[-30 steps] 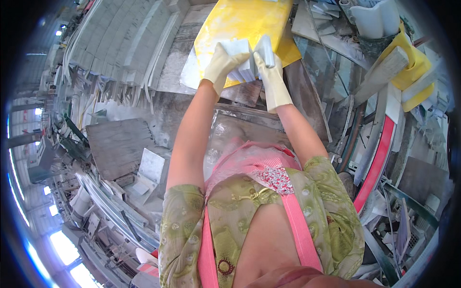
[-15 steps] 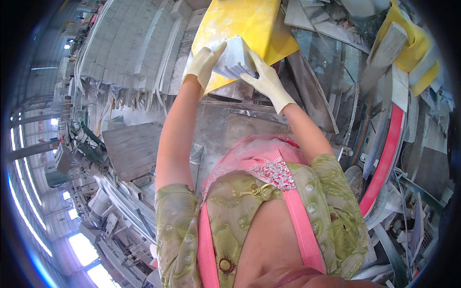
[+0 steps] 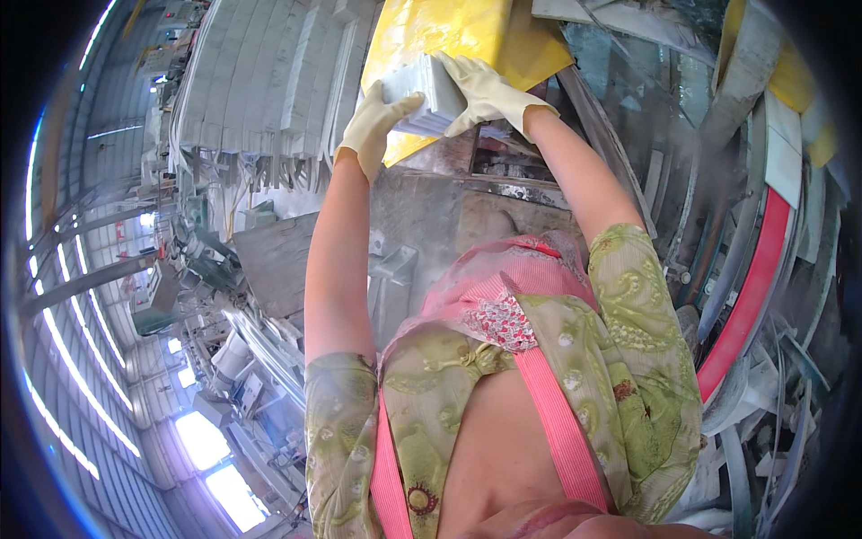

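Observation:
A small stack of pale grey-white stone tiles (image 3: pixel 422 87) rests on a yellow sheet (image 3: pixel 435 27) at the top centre. My left hand (image 3: pixel 377 124), in a cream rubber glove, grips the stack's left side with the thumb over its near left corner. On the other side my right hand (image 3: pixel 489 92), gloved alike, clasps the right edge, its fingers at the far corner and its thumb low by the near corner. The stack's underside is hidden.
Long grey-white stone strips (image 3: pixel 260 81) are piled left of the yellow sheet. Right of it lie scrap boards and offcuts, with a curved red strip (image 3: pixel 750 296) farther out. A grey board (image 3: pixel 278 265) leans at the left, near my left forearm.
My right hand has shifted along the stack's right side, its fingers now at the far corner. The tiles' near ends, stepped before, look more even. The view has turned slightly.

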